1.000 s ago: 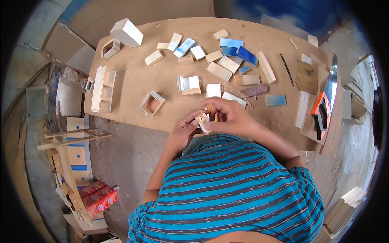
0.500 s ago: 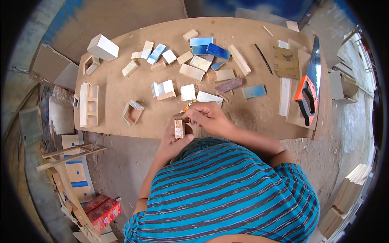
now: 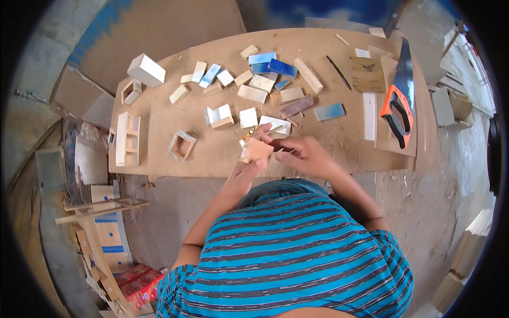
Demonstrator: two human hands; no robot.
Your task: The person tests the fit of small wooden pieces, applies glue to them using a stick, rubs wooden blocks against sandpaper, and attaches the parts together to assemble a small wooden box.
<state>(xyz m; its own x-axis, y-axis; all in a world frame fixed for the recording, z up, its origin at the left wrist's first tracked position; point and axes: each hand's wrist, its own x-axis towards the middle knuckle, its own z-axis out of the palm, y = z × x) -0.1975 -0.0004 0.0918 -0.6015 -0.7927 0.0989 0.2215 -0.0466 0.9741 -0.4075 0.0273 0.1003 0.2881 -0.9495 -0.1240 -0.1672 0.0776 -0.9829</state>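
Gripping a wooden block [image 3: 257, 151] between thumb and fingers, the left hand [image 3: 247, 167] holds it just inside the near edge of the counter [image 3: 207, 165]. The right hand [image 3: 306, 157] is curled at the block's 3 o'clock side, fingertips close together; whether they pinch anything, I cannot tell.

From the block, a white piece [image 3: 275, 125] lies near at 1 o'clock, a blue-faced piece [image 3: 330, 112] farther off at 2, and an orange-handled saw [image 3: 397, 114] between 2 and 3, towards the counter's far side end. A small hexagonal frame [image 3: 182, 146] sits at 9, with a compartmented box [image 3: 128, 139] beyond it by the end edge. Brown surface runs between frame and left hand, and from right hand to saw. At 6 o'clock, the striped shirt [image 3: 297, 244] is close to the near edge.
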